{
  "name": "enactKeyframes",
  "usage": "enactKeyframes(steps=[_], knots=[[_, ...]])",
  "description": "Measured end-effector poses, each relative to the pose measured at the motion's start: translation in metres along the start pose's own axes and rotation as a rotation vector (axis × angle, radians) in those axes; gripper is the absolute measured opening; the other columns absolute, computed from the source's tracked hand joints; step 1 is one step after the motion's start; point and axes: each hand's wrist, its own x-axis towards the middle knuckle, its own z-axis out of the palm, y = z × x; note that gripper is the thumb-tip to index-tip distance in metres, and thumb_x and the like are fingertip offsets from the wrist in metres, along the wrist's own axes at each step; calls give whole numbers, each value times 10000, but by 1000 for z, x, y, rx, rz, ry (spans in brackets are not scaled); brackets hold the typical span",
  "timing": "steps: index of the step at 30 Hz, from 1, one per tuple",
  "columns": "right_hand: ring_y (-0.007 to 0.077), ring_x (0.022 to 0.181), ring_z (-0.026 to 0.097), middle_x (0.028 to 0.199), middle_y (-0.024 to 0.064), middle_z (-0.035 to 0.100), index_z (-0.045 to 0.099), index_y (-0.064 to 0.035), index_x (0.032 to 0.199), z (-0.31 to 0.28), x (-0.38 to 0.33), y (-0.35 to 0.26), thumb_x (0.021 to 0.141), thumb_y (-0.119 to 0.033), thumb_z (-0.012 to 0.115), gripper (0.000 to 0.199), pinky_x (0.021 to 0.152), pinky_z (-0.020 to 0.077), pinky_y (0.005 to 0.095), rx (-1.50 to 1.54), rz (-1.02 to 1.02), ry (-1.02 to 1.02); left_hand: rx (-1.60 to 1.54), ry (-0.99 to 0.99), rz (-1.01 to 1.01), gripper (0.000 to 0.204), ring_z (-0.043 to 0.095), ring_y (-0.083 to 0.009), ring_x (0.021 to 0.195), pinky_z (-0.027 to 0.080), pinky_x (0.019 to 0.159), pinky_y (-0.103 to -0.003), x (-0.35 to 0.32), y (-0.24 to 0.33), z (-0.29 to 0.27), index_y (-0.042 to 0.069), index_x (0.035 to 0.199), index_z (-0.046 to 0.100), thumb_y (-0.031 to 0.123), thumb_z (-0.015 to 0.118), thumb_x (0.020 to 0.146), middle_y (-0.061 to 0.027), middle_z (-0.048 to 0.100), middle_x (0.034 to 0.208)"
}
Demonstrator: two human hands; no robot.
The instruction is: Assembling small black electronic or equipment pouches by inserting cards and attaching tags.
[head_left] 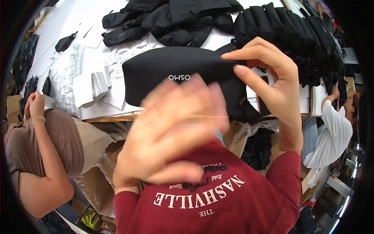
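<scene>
A black soft fabric pouch [156,64] with white lettering on its side is held up at the table's front edge. My right hand [272,74] pinches its right end between thumb and fingers. In front of the pouch's lower part, my left hand [175,128] is blurred by motion. Its fingers look stretched out and the thumb stands apart, with nothing visible in the palm. It hides part of the pouch's lower edge. A small orange tag [242,101] shows on the black fabric below my right hand.
Black pouches lie heaped [175,19] at the back and in a packed row [280,27] at the right. Stacked white paper slips [92,90] and a clear plastic bag [66,78] lie left. Co-workers sit at left [43,148] and right [331,124].
</scene>
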Motion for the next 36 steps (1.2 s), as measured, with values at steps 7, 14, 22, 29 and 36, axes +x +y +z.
enactKeyframes(steps=[7,14,22,29,36], knots=[[111,752,540,809,45,575,701,13,947,0,2,2,772,0,627,190,679,419,218,7,-7,3,-432,-360,28,660,535,-303,1191,331,1036,-442,3,-2,-7,7,1147,621,582,504,846,-170,600,1215],[109,756,547,820,46,579,702,10,949,2,2,4,769,7,623,196,682,424,216,21,-3,-7,-905,-503,225,616,541,-338,1183,349,1030,-422,-11,-8,-7,6,1196,598,493,618,819,-154,614,1201],[105,774,564,844,50,589,696,10,964,4,3,6,793,9,614,190,709,443,216,-44,-20,-48,-990,-488,141,541,491,-306,1241,305,1060,-441,-16,-10,-10,38,1241,564,339,671,804,-153,544,1292],[79,808,576,866,32,594,675,27,976,-1,5,16,832,-5,618,158,726,444,205,-45,-54,16,-951,-281,90,437,652,-246,641,522,684,-384,-12,-4,13,-3,809,719,408,595,890,-124,670,708],[20,817,549,927,-19,644,676,-18,1080,-68,9,54,884,-80,629,211,727,411,160,26,192,494,-509,103,-385,437,615,-216,633,475,744,-350,-24,-15,-16,-2,786,701,394,534,866,-86,649,641]])
